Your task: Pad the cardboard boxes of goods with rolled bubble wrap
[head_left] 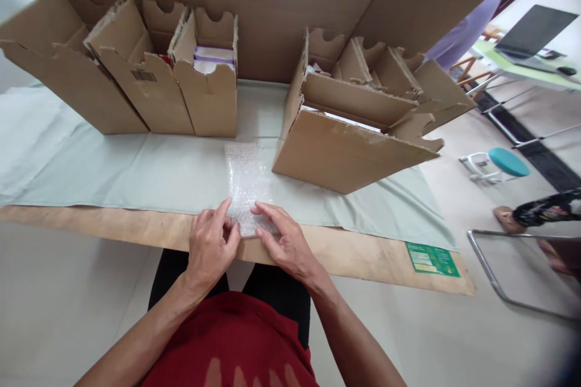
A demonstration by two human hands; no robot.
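Where the frame is furthest left, a whitish sheet (31, 139) lies on a pale green cloth (136, 169), which covers most of the surface (354, 251); a bare, wood-toned strip shows along the near edge. Upper left: three open-topped cardboard boxes (211, 103) side by side; the rightmost holds purple-and-white items (213, 59), and the middle one shows a bit of red inside. A large cardboard panel (281, 12) stands behind.

Lower centre, slightly left: left hand (209, 245), thumb and index finger parted with a small gap, tips at the left edge of the bubble wrap (247, 184); the other fingers are curled. The bubble wrap lies flat at mid-frame, a clear, longish piece running from the cloth to the near edge of the surface. Whether anything is inside it, cannot tell. Just right of it: right hand (288, 245), thumb and index finger likewise parted, tips touching the near part of the bubble wrap. Neither hand is closed around it.

Right of centre: a second group of open cardboard boxes (345, 148), the nearest one set at an angle, with white material at its opening. Lower right: green label (433, 260) on the bare strip. Far right: teal-topped stool (509, 162), another person's foot (508, 221) below it, and a laptop (540, 30) in the upper corner.
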